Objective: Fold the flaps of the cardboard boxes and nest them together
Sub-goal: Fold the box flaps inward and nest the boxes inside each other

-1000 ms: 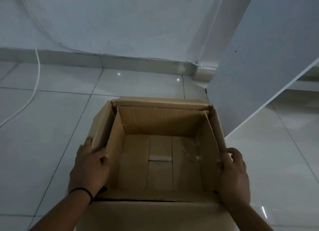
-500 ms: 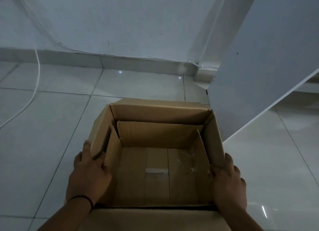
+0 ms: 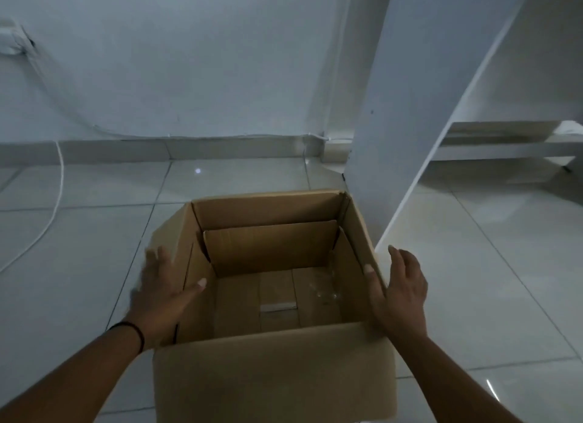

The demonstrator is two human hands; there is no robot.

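While my left hand (image 3: pixel 159 291) lies flat with fingers spread against the left wall of the outer box (image 3: pixel 274 375), thumb hooked over its rim, my right hand (image 3: pixel 402 288) is open beside the right wall, thumb at the edge, grip closed on nothing. A black band (image 3: pixel 136 333) circles my left wrist. Nested inside sits the inner box (image 3: pixel 271 249), its walls lower than the outer ones. Both rest on the tiled floor (image 3: pixel 79 249). A white panel (image 3: pixel 419 91) leans behind, and a cable (image 3: pixel 50 208) trails at left.
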